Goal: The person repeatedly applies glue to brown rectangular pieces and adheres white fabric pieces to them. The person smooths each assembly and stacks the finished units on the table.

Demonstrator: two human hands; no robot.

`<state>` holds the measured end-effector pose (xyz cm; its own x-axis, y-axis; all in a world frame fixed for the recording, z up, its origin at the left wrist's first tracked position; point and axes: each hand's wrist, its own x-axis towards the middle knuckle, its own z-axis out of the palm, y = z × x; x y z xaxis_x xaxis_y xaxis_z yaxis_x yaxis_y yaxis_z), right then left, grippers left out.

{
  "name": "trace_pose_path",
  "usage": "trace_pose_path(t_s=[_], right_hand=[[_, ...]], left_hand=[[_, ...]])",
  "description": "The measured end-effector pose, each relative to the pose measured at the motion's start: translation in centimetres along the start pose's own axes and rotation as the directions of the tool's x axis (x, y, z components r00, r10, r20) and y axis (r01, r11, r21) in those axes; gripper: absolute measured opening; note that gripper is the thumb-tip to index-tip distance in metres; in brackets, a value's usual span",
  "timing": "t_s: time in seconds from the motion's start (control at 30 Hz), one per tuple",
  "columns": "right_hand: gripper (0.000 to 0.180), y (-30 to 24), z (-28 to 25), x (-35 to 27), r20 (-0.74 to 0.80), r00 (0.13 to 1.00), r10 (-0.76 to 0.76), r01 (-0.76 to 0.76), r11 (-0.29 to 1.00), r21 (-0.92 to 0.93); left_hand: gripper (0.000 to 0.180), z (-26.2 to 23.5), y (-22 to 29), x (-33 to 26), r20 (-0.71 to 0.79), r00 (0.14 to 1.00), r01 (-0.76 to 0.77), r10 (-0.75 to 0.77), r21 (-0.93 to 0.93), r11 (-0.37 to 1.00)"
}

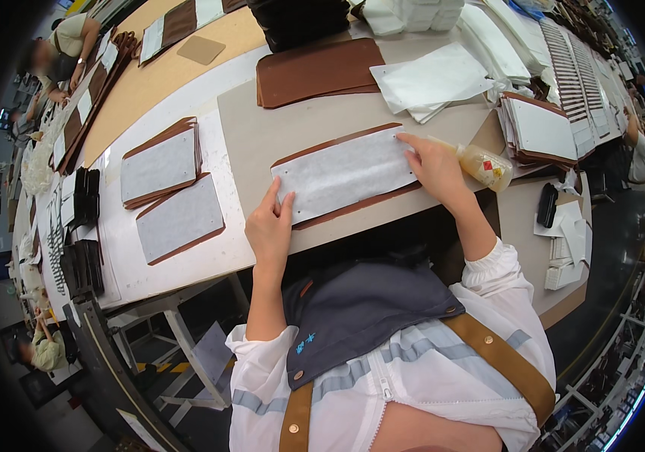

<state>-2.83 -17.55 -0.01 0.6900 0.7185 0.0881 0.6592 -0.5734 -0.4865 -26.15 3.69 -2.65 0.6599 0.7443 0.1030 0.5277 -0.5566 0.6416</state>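
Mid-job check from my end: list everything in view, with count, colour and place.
White-topped panel: one, white with brown edges, front of table
Side groups: two, white with brown edges, table's left
Brown stack: one, brown, beyond panel
White sheets: several, white, far right of panel
Bottle: one, clear, yellowish contents, right of panel
Black stack: one, black, far edge
Table: one, grey, white and tan, underneath
Co-workers: at least three, pale tops, both sides
Smaller items: uncountable
Apron: one, navy, on wearer
Left hand: one, bare, panel's left end
Right hand: one, bare, panel's right end
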Motion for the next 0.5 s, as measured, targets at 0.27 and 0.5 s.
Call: trace_pose_path(t_s=[0.27, 0.5], right_hand=[[0.039, 1.4, -0.9, 0.2, 0.058, 0.994, -0.088, 0.088, 0.996, -0.012], [0.039, 2.0, -0.4, -0.2, 0.036, 0.994, -0.103, 0.105, 0.994, -0.042]], left_hand=[[0.043, -1.1, 0.1, 0.3, 0.107, 0.994, 0.006, -0.005, -0.008, 1.0], [0.044, -1.2, 0.2, 0.2, 0.108, 0.994, -0.016, 0.01, 0.056, 0.998]])
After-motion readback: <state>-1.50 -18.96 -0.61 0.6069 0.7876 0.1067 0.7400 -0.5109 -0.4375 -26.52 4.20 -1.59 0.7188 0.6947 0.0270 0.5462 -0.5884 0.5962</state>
